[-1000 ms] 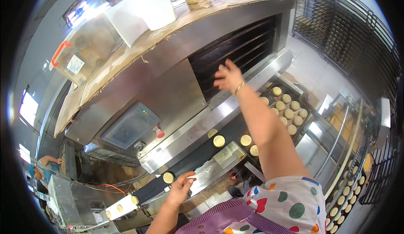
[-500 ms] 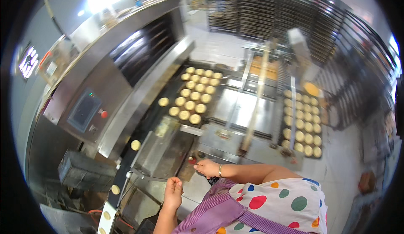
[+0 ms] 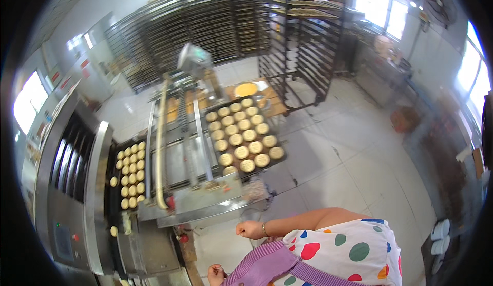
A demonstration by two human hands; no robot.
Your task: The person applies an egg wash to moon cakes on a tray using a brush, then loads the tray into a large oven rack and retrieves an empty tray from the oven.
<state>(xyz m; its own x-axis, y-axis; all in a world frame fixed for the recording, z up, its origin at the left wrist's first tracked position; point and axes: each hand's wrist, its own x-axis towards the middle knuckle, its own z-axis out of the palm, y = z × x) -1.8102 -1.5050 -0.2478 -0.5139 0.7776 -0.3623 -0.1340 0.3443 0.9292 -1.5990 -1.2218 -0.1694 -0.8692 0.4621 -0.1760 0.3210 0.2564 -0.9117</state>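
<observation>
"Cakes (image 3: 249,135) on dark tray (image 3: 251,156), ctr. frame. Hands?"

"L hand (image 3: 216,274), R hand (image 3: 250,229): fingers curled in, nothing visibly held. Cakes prob. light, soft, fragile; best lifted gently by the sides."

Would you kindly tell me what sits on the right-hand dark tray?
Rows of yellow round pastries sit on the dark tray; the surface beneath them is covered and cannot be seen.

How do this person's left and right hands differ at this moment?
The right hand shows whole, with its forearm in view; the left hand sits at the lower edge, its forearm out of view. The right wears a bracelet; the left's wrist is hidden. Both have curled fingers, nothing visibly held.
</observation>
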